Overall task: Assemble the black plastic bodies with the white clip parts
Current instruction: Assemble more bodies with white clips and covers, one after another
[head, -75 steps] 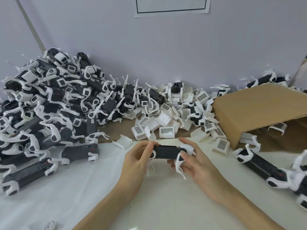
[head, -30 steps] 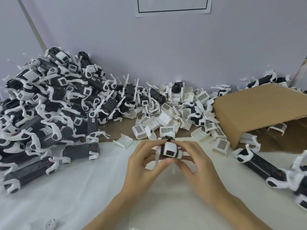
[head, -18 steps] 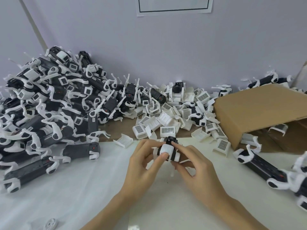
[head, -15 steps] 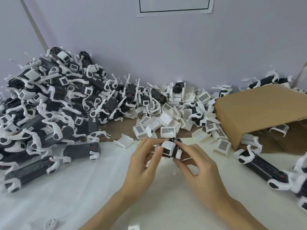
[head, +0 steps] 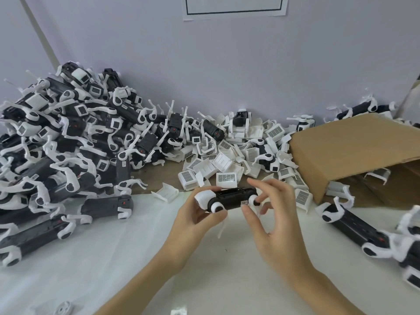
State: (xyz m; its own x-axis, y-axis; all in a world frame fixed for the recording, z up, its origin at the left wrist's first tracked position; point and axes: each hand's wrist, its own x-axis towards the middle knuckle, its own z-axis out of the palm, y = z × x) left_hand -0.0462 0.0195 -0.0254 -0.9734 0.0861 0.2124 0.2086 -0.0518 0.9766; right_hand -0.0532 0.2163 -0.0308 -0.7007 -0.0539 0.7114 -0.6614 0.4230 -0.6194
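Observation:
A black plastic body [head: 231, 197] with white clip parts on both ends lies level between my hands, above the white sheet. My left hand [head: 195, 218] grips its left end, thumb under a round white clip piece. My right hand [head: 270, 214] pinches the right end with thumb and curled fingers, while the index finger points up and left above the body. A thin white leg hangs down below the body. Loose white clip parts [head: 227, 164] lie in a heap just beyond my hands.
A tall heap of assembled black-and-white units [head: 66, 144] fills the left. A tipped cardboard box [head: 354, 146] lies at the right, with more units [head: 354, 221] in front of it. A white sheet [head: 113, 258] covers the near table. The wall stands close behind.
The body has turned from end-on, with its white cap facing me, to lying sideways. My hands have moved apart to its two ends.

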